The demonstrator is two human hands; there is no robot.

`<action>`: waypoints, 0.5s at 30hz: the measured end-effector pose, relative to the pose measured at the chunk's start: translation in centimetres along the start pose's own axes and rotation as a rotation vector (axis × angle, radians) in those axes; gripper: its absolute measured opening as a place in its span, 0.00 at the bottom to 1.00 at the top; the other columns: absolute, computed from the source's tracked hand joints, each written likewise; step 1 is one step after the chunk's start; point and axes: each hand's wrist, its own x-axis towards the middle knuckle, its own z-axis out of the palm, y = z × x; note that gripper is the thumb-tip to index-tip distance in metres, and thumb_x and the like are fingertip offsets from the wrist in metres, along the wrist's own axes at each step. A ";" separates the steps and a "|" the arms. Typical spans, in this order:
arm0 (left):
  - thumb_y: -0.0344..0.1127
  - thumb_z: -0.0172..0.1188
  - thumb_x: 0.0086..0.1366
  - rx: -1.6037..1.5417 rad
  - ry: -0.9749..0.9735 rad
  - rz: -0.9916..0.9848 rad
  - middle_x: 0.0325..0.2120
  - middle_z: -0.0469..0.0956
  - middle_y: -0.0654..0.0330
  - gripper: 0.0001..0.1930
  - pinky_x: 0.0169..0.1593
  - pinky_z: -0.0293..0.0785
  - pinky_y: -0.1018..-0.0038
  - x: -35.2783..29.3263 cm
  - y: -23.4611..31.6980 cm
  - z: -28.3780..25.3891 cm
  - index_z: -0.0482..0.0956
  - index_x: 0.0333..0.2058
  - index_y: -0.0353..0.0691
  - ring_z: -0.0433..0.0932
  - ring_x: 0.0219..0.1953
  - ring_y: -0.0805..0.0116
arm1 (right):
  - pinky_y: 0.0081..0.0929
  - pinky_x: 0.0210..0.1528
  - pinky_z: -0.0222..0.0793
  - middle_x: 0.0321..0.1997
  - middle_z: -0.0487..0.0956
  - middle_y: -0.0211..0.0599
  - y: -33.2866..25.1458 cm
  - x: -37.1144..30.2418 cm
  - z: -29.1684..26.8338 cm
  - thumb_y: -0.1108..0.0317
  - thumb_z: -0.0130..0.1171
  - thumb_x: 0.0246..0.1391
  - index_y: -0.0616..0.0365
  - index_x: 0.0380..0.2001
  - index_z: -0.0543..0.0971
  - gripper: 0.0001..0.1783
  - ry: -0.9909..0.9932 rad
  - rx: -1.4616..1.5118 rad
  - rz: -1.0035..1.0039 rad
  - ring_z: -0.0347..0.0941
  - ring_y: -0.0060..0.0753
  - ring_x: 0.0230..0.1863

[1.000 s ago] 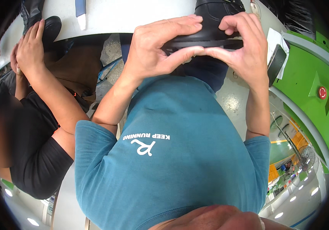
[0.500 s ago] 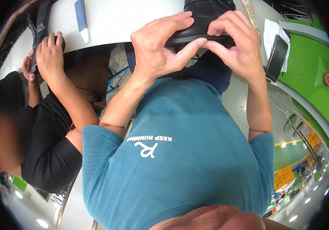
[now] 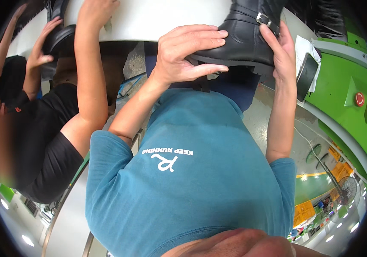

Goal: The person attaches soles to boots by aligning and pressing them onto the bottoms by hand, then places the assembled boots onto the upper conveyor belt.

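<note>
A black leather boot (image 3: 245,45) with a strap, a silver buckle and a thick dark sole is held at the near edge of the white table, toe pointing left. My left hand (image 3: 187,51) is closed about the toe, fingers over the top and thumb under the sole. At the heel end, my right hand (image 3: 283,51) grips the back of the boot, with its thumb by the buckle. The upper end of the shaft runs out of view.
To my left, a co-worker in black has one hand (image 3: 98,10) on the white table (image 3: 170,19) and the other beside another black boot (image 3: 59,38). On my right are a phone-like dark slab (image 3: 307,70), a green machine (image 3: 337,81) and its red button (image 3: 359,99).
The boot has turned and come into fuller view, its buckle now showing. My right hand has moved from the sole edge to the heel. The co-worker's arm has reached to where a blue-handled blade lay.
</note>
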 end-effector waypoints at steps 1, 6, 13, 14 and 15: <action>0.39 0.90 0.46 -0.003 0.015 -0.005 0.50 0.92 0.51 0.30 0.61 0.85 0.62 -0.4 -0.3 -0.3 0.92 0.50 0.37 0.91 0.56 0.51 | 0.31 0.56 0.81 0.54 0.88 0.36 0.2 -0.3 0.0 0.66 0.80 0.62 0.60 0.65 0.78 0.32 -0.032 0.145 -0.072 0.84 0.29 0.53; 0.32 0.91 0.44 -0.352 -0.025 -0.310 0.57 0.89 0.47 0.36 0.68 0.82 0.61 -2.7 -1.1 -2.3 0.90 0.56 0.34 0.87 0.62 0.54 | 0.32 0.68 0.75 0.64 0.84 0.41 0.1 -1.3 -0.4 0.69 0.73 0.69 0.65 0.74 0.69 0.36 0.003 0.072 -0.081 0.81 0.29 0.62; 0.32 0.91 0.45 -0.411 -0.031 -0.319 0.56 0.89 0.48 0.35 0.67 0.82 0.64 -3.7 -1.7 -2.1 0.90 0.54 0.34 0.88 0.60 0.56 | 0.33 0.72 0.71 0.66 0.81 0.42 -0.5 -2.3 -0.8 0.70 0.71 0.71 0.66 0.75 0.69 0.35 0.066 0.004 -0.102 0.78 0.32 0.65; 0.33 0.91 0.45 -0.402 -0.021 -0.283 0.54 0.90 0.49 0.34 0.66 0.83 0.64 -3.3 -1.5 -1.8 0.90 0.54 0.34 0.89 0.59 0.57 | 0.33 0.72 0.71 0.66 0.81 0.42 -1.4 -2.5 -1.0 0.71 0.71 0.70 0.67 0.75 0.69 0.35 0.070 -0.017 -0.136 0.79 0.32 0.64; 0.33 0.91 0.45 -0.404 -0.021 -0.277 0.54 0.90 0.49 0.34 0.66 0.83 0.64 -2.7 -1.3 -1.6 0.90 0.54 0.34 0.89 0.59 0.57 | 0.34 0.71 0.72 0.66 0.81 0.43 -2.4 -2.7 -1.1 0.72 0.71 0.70 0.67 0.75 0.69 0.36 0.129 -0.053 -0.132 0.79 0.33 0.64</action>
